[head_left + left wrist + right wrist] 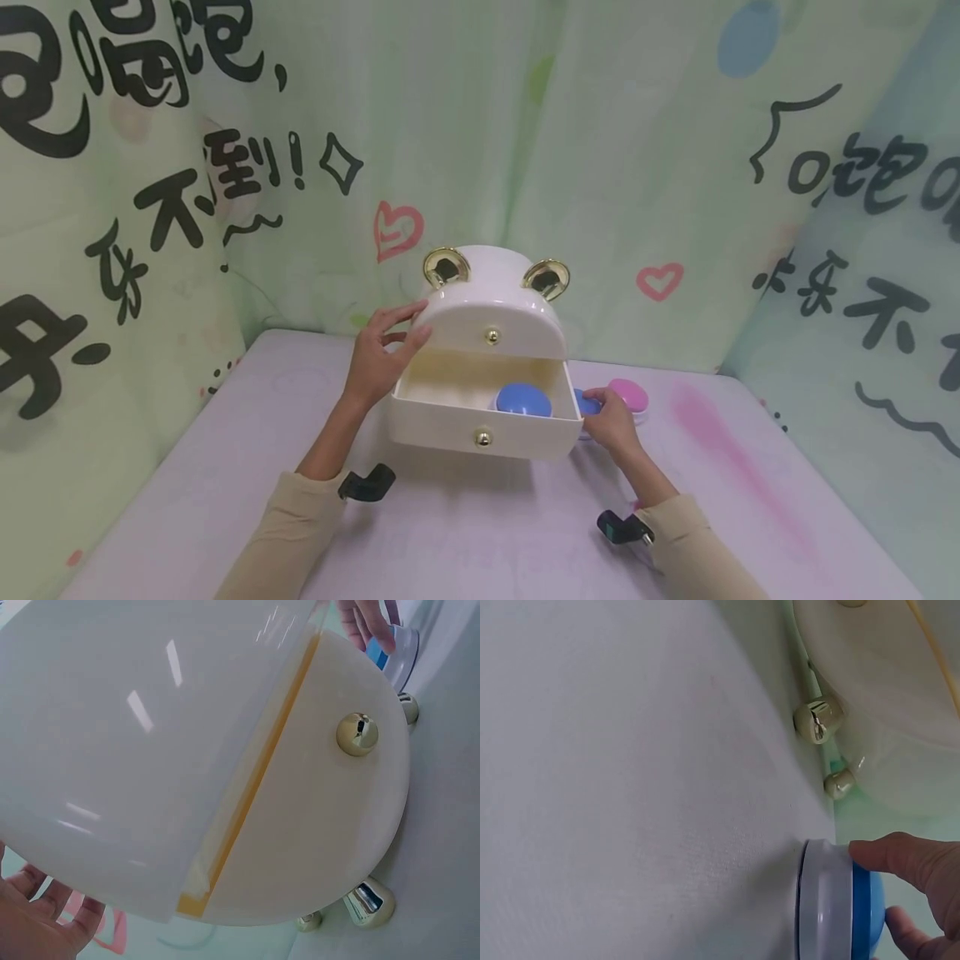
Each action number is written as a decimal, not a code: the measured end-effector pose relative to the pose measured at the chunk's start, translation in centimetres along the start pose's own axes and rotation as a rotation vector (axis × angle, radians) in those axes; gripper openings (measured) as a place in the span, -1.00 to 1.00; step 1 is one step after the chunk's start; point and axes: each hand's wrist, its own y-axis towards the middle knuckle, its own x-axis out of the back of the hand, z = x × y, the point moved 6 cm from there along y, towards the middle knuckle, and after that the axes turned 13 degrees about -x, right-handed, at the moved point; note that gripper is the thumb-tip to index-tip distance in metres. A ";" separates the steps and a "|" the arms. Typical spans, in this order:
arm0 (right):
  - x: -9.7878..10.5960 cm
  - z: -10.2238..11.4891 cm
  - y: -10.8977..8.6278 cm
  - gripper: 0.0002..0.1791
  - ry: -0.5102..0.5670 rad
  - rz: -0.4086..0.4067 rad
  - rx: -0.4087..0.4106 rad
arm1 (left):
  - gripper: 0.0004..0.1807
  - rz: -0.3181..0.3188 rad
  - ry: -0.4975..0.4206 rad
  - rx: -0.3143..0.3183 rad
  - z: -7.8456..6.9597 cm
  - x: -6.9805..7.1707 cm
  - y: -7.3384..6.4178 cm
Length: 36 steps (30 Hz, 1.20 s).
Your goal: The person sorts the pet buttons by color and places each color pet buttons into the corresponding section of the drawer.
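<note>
A white rounded storage box [487,321] with gold-rimmed ears and gold knobs stands on the table. Its lower drawer [442,425] is pulled out, and a round container with a blue lid [525,400] sits inside at the right. My left hand [382,354] rests against the upper left side of the box, fingertips at its edge. At the drawer's right, my right hand [613,421] pinches a second blue-lidded round container [829,904] by its lid; thumb and finger show on opposite sides of it in the right wrist view.
Just behind the right hand is a round container with a pink lid [628,395]. Small gold ball feet [371,901] hold the box up off the pale tabletop [465,533]. Printed curtains [637,167] close in the back and sides.
</note>
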 end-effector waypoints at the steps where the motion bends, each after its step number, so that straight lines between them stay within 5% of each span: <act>1: 0.0 0.0 0.0 -0.37 0.004 -0.003 0.002 | -0.55 0.001 -0.001 0.002 0.0 0.0 0.0; 14: 0.0 0.0 -0.2 -0.37 0.030 -0.040 0.010 | -0.56 0.003 0.000 0.001 0.1 0.0 0.1; 26: 0.6 -0.1 -1.9 -0.35 0.302 -0.031 -0.046 | -0.55 -0.004 0.008 0.027 0.1 -0.2 0.0; 36: 1.4 -0.1 -3.2 -0.29 0.414 0.001 -0.057 | -0.56 0.000 -0.010 -0.006 0.1 0.0 0.0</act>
